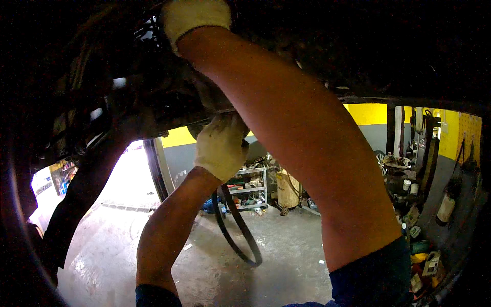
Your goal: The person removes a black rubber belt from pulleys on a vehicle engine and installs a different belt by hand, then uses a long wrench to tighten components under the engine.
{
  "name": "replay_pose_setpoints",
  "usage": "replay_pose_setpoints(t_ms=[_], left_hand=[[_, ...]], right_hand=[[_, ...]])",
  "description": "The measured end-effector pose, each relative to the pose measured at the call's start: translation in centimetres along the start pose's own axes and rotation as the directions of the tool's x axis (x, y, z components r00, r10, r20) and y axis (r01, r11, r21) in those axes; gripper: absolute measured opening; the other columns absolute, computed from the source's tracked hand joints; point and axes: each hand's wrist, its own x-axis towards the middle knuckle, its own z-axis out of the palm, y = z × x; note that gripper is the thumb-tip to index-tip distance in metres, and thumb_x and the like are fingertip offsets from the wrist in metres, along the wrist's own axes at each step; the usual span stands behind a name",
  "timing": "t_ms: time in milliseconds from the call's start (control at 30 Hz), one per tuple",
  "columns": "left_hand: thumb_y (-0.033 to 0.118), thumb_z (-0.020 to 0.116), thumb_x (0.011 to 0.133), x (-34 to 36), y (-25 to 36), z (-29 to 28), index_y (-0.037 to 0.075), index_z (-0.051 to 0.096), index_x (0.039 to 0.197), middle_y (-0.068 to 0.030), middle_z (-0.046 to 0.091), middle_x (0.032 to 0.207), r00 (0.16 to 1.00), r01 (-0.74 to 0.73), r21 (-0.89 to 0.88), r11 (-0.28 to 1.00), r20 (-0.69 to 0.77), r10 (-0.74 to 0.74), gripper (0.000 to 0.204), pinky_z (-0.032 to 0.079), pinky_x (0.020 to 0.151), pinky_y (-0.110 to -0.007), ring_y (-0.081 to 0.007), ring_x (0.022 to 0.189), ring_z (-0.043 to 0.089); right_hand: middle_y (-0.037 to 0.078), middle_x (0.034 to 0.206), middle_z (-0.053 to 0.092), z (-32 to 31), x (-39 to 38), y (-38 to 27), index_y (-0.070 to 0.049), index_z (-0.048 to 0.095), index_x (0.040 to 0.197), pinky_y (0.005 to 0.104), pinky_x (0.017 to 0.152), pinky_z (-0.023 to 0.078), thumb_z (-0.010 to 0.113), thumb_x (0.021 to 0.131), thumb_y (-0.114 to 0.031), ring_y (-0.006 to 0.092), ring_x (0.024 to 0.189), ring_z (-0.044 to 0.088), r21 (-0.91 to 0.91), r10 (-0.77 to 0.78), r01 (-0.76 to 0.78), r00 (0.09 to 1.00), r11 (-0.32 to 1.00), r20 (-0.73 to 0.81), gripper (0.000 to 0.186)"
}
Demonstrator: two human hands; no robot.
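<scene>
My left hand [221,148], in a pale work glove, is raised below the dark underside of a vehicle [169,97]. Its fingers look curled. A black drive belt [236,225] hangs in a long loop from behind this hand, which appears to grip its upper part; the top of the loop is hidden. My right hand [197,18], gloved alike, reaches higher among the dark parts at the upper edge. Its fingers are out of the picture, so what it touches does not show. The right forearm crosses in front of the left hand's surroundings.
Beyond stands a metal shelf rack [250,189] with tools and parts, beside a yellowish cylinder [288,190]. Bottles and containers [424,261] crowd the lower right. A dark post [154,166] borders the bright doorway at left. Concrete floor [123,250] lies below.
</scene>
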Motion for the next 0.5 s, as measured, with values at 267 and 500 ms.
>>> replay_pose_setpoints(t_ms=[267, 500], left_hand=[[0.016, 0.066, 0.078, -0.4, -0.2, 0.8, 0.005, 0.061, 0.106, -0.0169, 0.064, 0.105, 0.999, 0.031, 0.013, 0.999, 0.02, -0.031, 0.031, 0.05, 0.086, -0.047, -0.0386, 0.101, 0.059], [0.012, 0.064, 0.079, -1.0, 0.5, 0.0, 0.003, 0.057, 0.108, -0.0207, 0.063, 0.099, 0.996, 0.092, -0.032, 0.995, 0.019, -0.092, 0.031, 0.051, 0.081, -0.051, -0.0431, 0.094, 0.058]], right_hand=[[0.016, 0.098, 0.073, 2.0, -0.5, 1.3, -0.008, 0.071, 0.105, 0.0479, 0.07, 0.06, 0.058, 0.088, -0.017, 0.0315, 0.088, 0.073, -0.123, -0.125, 0.121, 0.992, 0.985, -0.027, 0.023], [0.015, 0.095, 0.068, 2.2, -2.4, 2.0, -0.008, 0.068, 0.102, 0.0459, 0.067, 0.057, 0.062, 0.086, -0.019, 0.0333, 0.083, 0.069, -0.129, -0.098, 0.096, 0.995, 0.987, -0.006, 0.02]])
